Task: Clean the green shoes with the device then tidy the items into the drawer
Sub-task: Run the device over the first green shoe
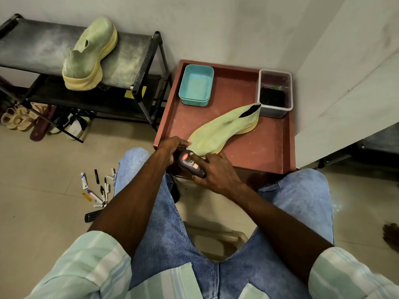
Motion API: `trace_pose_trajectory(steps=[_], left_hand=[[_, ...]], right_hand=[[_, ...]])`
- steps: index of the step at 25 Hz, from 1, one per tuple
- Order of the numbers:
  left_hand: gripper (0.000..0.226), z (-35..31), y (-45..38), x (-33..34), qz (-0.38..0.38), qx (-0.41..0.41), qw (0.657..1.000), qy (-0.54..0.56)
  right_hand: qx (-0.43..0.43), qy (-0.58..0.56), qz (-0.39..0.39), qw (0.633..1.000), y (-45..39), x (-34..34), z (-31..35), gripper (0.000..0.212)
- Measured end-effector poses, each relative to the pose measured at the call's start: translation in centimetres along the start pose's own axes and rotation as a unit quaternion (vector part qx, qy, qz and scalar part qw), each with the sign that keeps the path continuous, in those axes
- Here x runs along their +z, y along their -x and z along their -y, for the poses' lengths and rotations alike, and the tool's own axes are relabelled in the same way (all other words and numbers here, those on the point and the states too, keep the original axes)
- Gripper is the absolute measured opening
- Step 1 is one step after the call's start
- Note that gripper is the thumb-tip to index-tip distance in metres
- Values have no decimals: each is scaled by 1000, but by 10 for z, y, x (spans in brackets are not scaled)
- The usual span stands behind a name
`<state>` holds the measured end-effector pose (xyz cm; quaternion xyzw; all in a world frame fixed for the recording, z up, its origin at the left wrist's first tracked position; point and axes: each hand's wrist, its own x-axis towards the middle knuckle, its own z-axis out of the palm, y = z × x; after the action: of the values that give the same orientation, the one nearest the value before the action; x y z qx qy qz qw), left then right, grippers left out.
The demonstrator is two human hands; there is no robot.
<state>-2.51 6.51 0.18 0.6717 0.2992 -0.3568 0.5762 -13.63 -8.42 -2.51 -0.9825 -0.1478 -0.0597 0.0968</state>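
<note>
Pale grey walls, beige tiled floor. Black metal shoe rack against wall, sandals beneath. Soft even light.

One pale green shoe is laid sole-down on the red-brown bench, toe toward the near edge. The second green shoe is set on a rack shelf. A black device is held at the toe.
</note>
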Motion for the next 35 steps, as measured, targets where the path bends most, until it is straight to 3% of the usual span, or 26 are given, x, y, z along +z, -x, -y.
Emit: trace_pose_trajectory(steps=[3, 7, 8, 14, 16, 18, 20, 22, 25, 27, 29, 31, 33, 35], left_hand=[[19, -1, -3, -1, -7, 20, 1000, 4], [17, -1, -8, -1, -13, 21, 1000, 1], [17, 0, -9, 0, -15, 19, 1000, 0], [6, 3, -17, 3, -57, 43, 997, 30], [11, 3, -20, 3, -49, 46, 998, 13], [15, 3, -24, 3, -49, 43, 998, -2], [16, 3, -26, 3, -54, 42, 998, -2], [14, 3, -28, 4, -63, 47, 997, 0], [11, 4, -32, 4, -86, 68, 994, 23], [13, 3, -34, 5, -88, 72, 993, 21], [14, 4, -36, 4, -84, 68, 994, 10], [15, 4, -37, 4, -83, 66, 994, 8], [14, 4, -39, 3, -83, 67, 994, 10], [13, 5, -40, 5, -92, 75, 993, 17]], right_hand=[[48, 24, 77, 996, 2, 0, -28, 77], [270, -29, 26, 962, -1, -4, -56, 75], [285, -38, 29, 957, -1, -5, -56, 78], [35, 6, 61, 998, 3, 14, -3, 84], [119, 3, 57, 991, -1, 12, -32, 83], [297, -67, 30, 952, -1, 1, -68, 84], [352, -101, 8, 930, -1, -2, -77, 86], [269, -90, 20, 959, -4, 7, -50, 87], [105, -42, 107, 988, 4, 26, -16, 87], [124, 2, 90, 988, 2, 25, -37, 85], [278, -20, 41, 959, -2, 14, -66, 83], [342, -34, 29, 938, -3, 6, -71, 84], [276, -26, 28, 960, -5, 13, -49, 86], [147, -12, 64, 987, -1, 26, -27, 87]])
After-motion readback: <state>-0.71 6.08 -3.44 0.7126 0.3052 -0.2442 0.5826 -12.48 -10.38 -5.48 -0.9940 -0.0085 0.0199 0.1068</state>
